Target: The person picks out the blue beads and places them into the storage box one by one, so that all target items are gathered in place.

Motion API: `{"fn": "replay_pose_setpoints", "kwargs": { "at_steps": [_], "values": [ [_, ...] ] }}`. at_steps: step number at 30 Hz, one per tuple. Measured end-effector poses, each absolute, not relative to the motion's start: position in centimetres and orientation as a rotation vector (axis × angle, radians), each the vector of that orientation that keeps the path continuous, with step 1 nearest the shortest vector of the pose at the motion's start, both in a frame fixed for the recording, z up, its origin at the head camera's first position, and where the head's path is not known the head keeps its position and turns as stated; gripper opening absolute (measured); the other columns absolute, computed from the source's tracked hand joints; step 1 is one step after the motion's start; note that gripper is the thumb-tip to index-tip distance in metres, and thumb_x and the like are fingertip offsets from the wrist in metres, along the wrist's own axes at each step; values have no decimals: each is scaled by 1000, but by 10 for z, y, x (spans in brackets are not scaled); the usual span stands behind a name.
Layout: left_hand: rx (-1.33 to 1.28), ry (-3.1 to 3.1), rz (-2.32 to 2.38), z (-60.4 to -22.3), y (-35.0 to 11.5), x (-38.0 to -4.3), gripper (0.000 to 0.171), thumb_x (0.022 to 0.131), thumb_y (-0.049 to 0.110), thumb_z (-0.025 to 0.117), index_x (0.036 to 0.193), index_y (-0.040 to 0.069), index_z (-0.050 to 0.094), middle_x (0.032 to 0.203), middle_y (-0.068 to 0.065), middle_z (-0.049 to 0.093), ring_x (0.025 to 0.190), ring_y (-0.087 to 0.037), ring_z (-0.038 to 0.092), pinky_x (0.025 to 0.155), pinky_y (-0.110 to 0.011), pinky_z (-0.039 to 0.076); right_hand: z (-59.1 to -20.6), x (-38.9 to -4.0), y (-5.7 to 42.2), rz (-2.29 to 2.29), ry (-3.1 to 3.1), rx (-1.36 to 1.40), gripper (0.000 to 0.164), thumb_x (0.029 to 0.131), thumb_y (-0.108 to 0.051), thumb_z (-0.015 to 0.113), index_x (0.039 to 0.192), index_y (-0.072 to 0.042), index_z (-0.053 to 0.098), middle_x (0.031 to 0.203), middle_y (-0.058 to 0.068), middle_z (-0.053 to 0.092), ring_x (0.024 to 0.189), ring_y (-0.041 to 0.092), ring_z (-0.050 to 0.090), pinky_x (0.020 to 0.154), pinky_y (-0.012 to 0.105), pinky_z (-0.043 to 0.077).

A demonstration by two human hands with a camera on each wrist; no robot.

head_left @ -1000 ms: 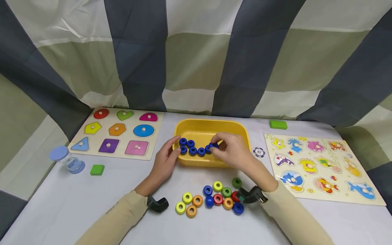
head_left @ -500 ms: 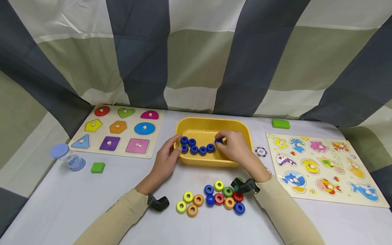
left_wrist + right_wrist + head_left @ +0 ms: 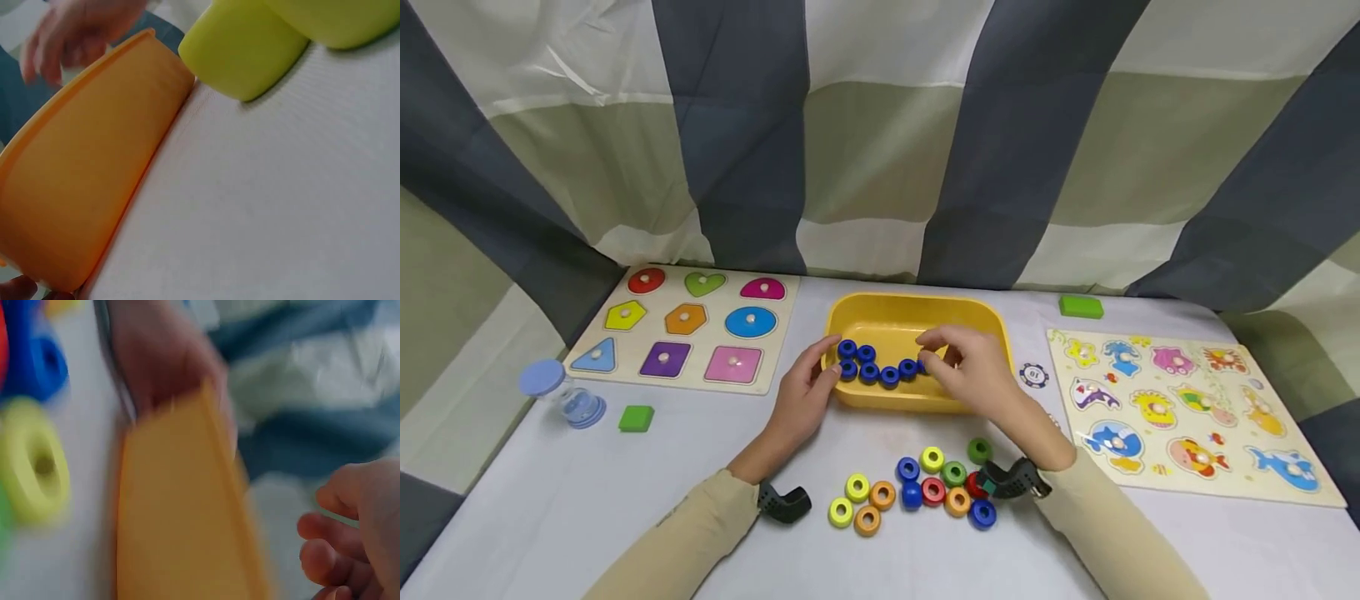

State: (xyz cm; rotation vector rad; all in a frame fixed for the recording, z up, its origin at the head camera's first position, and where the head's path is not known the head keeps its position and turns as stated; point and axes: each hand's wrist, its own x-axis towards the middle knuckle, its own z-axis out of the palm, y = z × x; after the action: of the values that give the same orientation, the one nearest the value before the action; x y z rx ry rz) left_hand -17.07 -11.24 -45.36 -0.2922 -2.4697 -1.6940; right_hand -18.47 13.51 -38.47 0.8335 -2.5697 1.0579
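Compared with half second ago, right hand [image 3: 977,367] and small blue ring-shaped bead [image 3: 922,367] sit further left and nearer, bead now ending row of matching blue beads [image 3: 868,372] inside yellow rectangular tray [image 3: 917,300]. Fingers loosely bent, partly open, seemingly gripping nothing. Left hand [image 3: 801,392] touches tray's left rim, thumb and index spread; pinching or not, cannot tell. Risks: lifting thumb snags end bead, breaking row; black wrist camera [image 3: 1015,479], low over bench [image 3: 820,567], drags loose red bead [image 3: 974,485].
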Motion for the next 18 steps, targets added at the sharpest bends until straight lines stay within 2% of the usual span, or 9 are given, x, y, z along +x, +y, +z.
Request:
{"fn": "replay_pose_setpoints", "kwargs": {
  "at_steps": [3, 6, 8, 10, 14, 18],
  "values": [
    [-298, -2461, -1688, -455, -113, -171, 43, 100, 15, 46, 143, 12, 47, 150, -3, 45, 144, -19, 36, 117, -38, 34, -375, -157, 133, 1050, -2586, 1149, 16, 86, -12, 71, 101, -10, 72, 91, 1, 73, 64, 5, 55, 56, 20, 50],
    [-319, -2450, -1682, -455, -112, -172, 43, 100, 15, 46, 143, 12, 47, 150, -3, 45, 144, -19, 36, 117, -38, 34, -372, -134, 131, 901, -2807, 1424, 25, 86, -20, 72, 110, -13, 72, 104, -3, 72, 82, 4, 63, 73, 23, 57],
    [-326, -2444, -1686, -455, -112, -173, 43, 100, 15, 46, 143, 12, 47, 150, -3, 45, 144, -19, 36, 117, -39, 34, -374, -126, 129, 775, -2946, 1511, 28, 86, -21, 71, 114, -15, 71, 110, -4, 70, 94, 4, 64, 85, 24, 56],
    [-320, -2446, -1687, -455, -112, -173, 43, 100, 15, 46, 143, 13, 47, 150, -3, 45, 144, -19, 36, 117, -38, 35, -379, -124, 127, 679, -3013, 1531, 25, 86, -18, 70, 111, -16, 72, 109, -7, 69, 101, 4, 63, 92, 25, 54],
    [-299, -2458, -1693, -455, -112, -171, 43, 100, 15, 46, 143, 14, 46, 150, -3, 45, 144, -19, 35, 117, -38, 34, -388, -125, 124, 653, -3014, 1516, 20, 85, -12, 70, 104, -18, 74, 102, -8, 70, 96, 4, 63, 88, 24, 54],
    [-300, -2465, -1694, -454, -113, -170, 43, 100, 15, 46, 143, 14, 46, 150, -3, 44, 144, -19, 35, 117, -38, 34, -398, -127, 122, 643, -2983, 1497, 17, 84, -13, 72, 101, -18, 75, 98, -7, 69, 91, 4, 62, 83, 23, 54]
  ]
}}
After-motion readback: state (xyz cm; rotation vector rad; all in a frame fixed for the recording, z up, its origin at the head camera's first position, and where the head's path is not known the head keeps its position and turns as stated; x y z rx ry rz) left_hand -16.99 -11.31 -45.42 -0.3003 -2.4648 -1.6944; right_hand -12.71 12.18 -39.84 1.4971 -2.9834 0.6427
